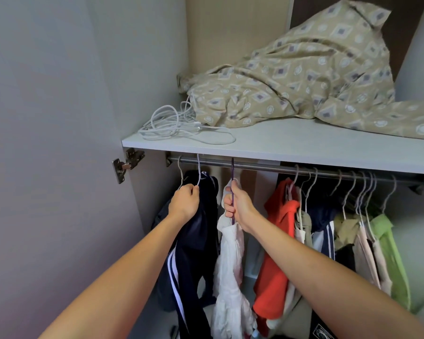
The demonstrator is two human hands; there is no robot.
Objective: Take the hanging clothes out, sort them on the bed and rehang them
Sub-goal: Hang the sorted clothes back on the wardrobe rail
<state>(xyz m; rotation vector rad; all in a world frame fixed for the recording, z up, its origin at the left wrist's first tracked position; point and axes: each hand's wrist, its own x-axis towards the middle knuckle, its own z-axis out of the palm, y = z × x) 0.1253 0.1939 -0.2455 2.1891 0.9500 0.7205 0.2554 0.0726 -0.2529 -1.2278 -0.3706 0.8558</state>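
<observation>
A metal rail (260,166) runs under the wardrobe shelf with clothes on hangers. My left hand (184,201) pinches the neck of a white wire hanger (198,173) that carries a navy garment with white stripes (190,255). My right hand (238,206) grips a purple hanger (232,172) hooked on the rail, with a white crinkled garment (230,272) on it. To the right hang an orange-red top (277,253), a navy striped piece (324,238), beige items (362,253) and a light green shirt (392,258).
The white shelf (291,145) above the rail holds a coiled white cable (171,123) and a crumpled patterned beige bedcover (304,77). The open wardrobe door (54,118) stands on the left with its hinge (126,165) close to my left hand.
</observation>
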